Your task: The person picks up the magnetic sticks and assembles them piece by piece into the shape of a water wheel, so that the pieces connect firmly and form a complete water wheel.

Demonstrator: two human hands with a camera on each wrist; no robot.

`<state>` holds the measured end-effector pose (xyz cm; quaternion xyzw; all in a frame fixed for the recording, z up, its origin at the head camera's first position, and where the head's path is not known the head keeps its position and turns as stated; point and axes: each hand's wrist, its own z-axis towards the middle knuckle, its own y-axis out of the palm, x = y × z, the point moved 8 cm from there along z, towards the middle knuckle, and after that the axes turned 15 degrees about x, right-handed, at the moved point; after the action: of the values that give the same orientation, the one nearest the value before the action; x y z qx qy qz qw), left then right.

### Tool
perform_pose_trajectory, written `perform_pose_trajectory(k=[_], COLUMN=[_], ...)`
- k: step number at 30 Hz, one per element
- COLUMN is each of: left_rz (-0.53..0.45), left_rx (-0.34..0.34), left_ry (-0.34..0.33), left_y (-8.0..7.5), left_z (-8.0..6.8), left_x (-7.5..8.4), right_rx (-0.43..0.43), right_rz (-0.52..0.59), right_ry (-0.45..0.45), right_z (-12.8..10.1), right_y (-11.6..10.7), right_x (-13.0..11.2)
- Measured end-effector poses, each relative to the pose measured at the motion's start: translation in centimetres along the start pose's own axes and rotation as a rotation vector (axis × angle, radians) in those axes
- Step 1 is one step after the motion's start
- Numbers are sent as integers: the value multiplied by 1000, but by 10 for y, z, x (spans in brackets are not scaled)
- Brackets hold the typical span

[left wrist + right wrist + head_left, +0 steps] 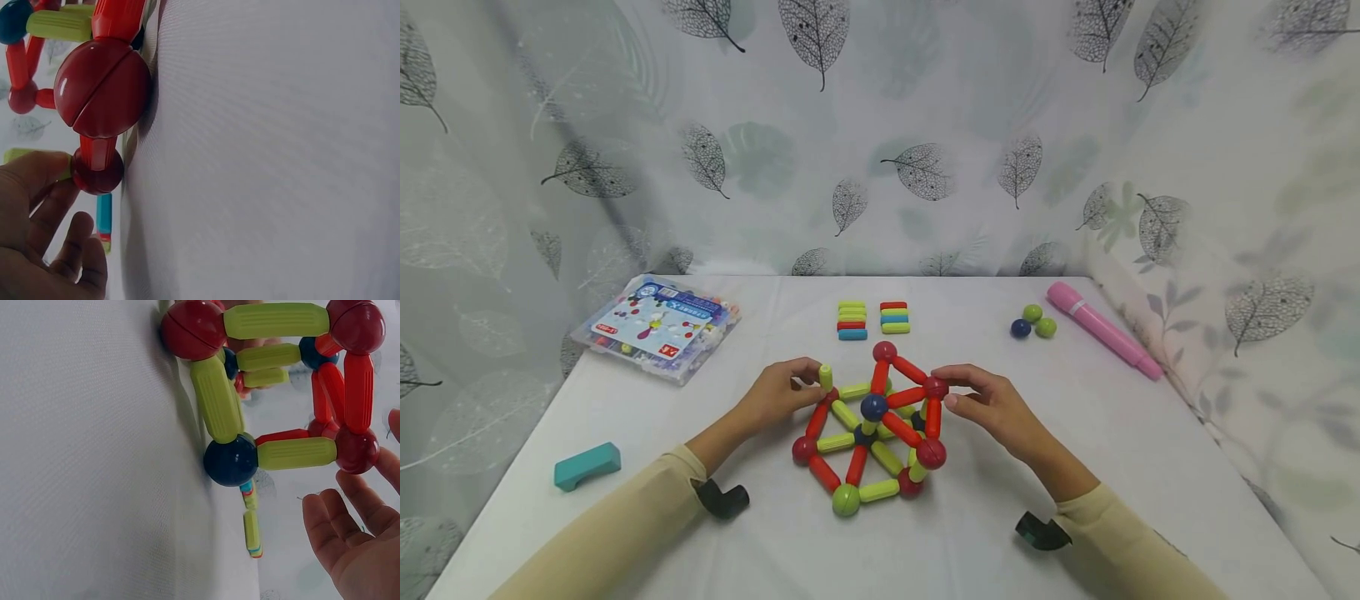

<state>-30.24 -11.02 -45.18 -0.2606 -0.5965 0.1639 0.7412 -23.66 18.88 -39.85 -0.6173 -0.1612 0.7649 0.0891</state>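
A rod-and-ball structure (872,433) of red and green magnetic sticks joined by red, blue and green balls stands near the middle of the desk (970,542), toward its front edge. The left hand (778,396) holds the structure's left side, its grip closed in a pinch around an upright green stick (825,377) there. The right hand (992,406) sits at the structure's right side, its grip loose, fingertips touching a red ball (936,387) while the other fingers stay relaxed. Toward the back edge lie two small stacks of spare sticks (872,320); right of them are three loose balls (1033,322) and a pink pen (1103,329). A toy box (655,327) lies near the back left corner, a teal block (587,466) by the left edge.
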Motion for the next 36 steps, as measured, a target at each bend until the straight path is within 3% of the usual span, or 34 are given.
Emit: perform_pose_trajectory(k=[19, 29, 33, 36], left_rz=[-11, -19, -14, -10], left_rx=[-7, -72, -54, -11], left_ry=[-8, -20, -35, -55], left_y=[-1, -2, -8, -13], left_z=[1, 2, 8, 21], left_x=[-4, -9, -8, -8], right_rx=[-9, -8, -2, 4], right_rz=[-4, 5, 3, -1], right_ry=[2, 11, 10, 9], right_z=[2, 1, 1, 1], right_y=[2, 3, 3, 3], right_x=[-3, -2, -2, -2])
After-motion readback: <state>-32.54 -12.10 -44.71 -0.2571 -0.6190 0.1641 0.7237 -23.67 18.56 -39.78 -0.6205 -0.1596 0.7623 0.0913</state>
